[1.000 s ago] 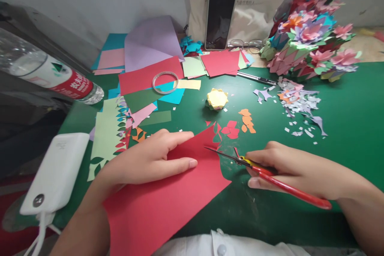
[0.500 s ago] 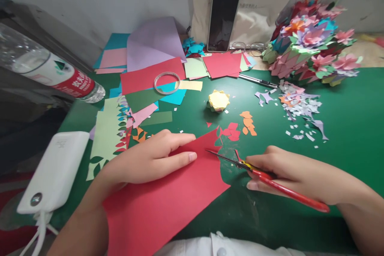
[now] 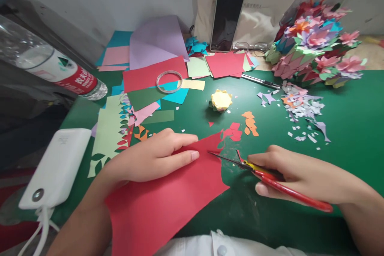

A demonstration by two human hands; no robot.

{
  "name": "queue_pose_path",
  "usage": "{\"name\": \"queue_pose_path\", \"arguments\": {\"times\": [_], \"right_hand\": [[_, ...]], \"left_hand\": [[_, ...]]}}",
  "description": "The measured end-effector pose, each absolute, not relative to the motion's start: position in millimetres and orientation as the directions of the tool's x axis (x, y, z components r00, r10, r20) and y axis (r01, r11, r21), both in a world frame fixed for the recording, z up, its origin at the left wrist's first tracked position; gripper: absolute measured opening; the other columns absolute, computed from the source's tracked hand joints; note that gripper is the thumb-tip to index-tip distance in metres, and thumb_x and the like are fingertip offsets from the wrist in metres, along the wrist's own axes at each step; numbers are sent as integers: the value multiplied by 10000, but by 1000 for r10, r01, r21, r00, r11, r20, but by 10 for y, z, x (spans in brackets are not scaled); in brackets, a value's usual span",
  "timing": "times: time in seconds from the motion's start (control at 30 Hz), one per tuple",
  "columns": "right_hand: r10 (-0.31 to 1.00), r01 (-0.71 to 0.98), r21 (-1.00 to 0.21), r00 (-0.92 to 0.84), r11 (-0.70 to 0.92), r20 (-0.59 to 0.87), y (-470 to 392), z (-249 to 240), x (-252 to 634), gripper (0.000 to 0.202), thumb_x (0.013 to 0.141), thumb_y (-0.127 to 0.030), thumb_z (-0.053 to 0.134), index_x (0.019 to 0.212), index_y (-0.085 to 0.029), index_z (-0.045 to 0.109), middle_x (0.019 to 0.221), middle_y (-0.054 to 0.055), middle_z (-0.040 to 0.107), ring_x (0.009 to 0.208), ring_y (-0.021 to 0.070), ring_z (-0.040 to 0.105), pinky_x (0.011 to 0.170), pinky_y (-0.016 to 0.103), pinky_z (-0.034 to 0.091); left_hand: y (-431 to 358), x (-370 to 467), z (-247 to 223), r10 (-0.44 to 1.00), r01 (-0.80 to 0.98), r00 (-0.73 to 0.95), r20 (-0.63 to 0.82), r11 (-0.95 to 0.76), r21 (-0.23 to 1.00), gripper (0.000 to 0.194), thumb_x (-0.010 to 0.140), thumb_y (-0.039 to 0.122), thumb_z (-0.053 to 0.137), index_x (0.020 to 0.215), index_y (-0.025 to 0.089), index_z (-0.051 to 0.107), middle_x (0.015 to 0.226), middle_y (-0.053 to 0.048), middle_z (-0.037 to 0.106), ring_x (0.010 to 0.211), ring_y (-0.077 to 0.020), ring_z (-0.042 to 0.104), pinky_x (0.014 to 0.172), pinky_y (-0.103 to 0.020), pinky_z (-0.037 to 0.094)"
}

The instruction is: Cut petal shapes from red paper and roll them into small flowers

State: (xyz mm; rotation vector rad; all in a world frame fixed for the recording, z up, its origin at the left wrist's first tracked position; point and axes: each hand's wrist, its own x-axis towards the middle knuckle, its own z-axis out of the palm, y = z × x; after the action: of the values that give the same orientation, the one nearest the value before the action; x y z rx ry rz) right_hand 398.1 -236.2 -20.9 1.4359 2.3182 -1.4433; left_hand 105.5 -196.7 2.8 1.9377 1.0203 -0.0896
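Observation:
A large sheet of red paper [image 3: 180,204] with a jagged right edge lies across the near middle. Its upper edge is pinched by my left hand [image 3: 156,154], thumb on top. Red-handled scissors [image 3: 288,192] are gripped in my right hand [image 3: 300,176], their blades pointing left over the sheet's right edge. Just beyond the blades are small red paper pieces [image 3: 233,132] and orange pieces [image 3: 250,123]. A cream and yellow folded paper piece [image 3: 221,100] sits farther back.
At the left are a bottle [image 3: 69,72] and a white power bank [image 3: 55,168] with cables. A tape ring [image 3: 169,82] lies on coloured sheets. Behind stands a phone [image 3: 229,14]; paper flowers [image 3: 318,44] and scraps [image 3: 306,104] are at the right.
The view has shifted slightly, moving the background a little to the right. My right thumb sits farther right along the scissors. The left hand keeps its hold on the red paper.

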Motion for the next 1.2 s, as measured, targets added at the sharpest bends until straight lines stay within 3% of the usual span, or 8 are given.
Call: {"name": "queue_pose_path", "arguments": {"times": [0.17,0.37,0.73,1.0,1.2], "right_hand": [[639,682,-721,-608,118,-471,-2382,-185,3982,530,744,-730,580,814,-205,582,587,-31,452,517,132,402,461,229,281],[640,678,-728,-604,100,-475,-2383,-197,3980,509,734,-692,632,875,-205,590,590,-32,465,513,128,394,459,226,261],[617,725,-668,-607,169,-502,-2368,-191,3953,476,751,-665,624,864,-203,603,606,-19,492,541,147,435,478,236,271],[609,740,-624,-622,250,-493,-2342,-181,3957,460,735,-652,655,743,-204,553,590,-25,465,536,137,414,479,238,236],[538,715,-647,-666,264,-516,-2333,-233,3989,468,721,-607,702,693,-213,452,537,-80,330,483,93,265,460,240,191]], "left_hand": [[-1941,1083,102,630,649,663,-405,-214,730,338,959,414,401,873,217,661,763,14,683,734,-168,593,636,-227,444],[-1944,1090,110,645,585,652,-398,-95,805,330,935,413,426,919,196,674,707,9,670,590,-144,582,523,-226,435],[-1956,1095,100,653,667,635,-413,-193,720,331,949,412,410,928,216,676,709,8,658,710,-182,589,633,-249,446],[-1971,1061,19,642,705,639,-425,-266,658,343,963,457,401,879,224,637,802,19,682,805,-185,572,669,-249,394],[-1982,1051,-3,621,712,654,-432,-312,630,334,965,425,399,814,222,618,681,33,605,733,-162,528,657,-251,366]]}}
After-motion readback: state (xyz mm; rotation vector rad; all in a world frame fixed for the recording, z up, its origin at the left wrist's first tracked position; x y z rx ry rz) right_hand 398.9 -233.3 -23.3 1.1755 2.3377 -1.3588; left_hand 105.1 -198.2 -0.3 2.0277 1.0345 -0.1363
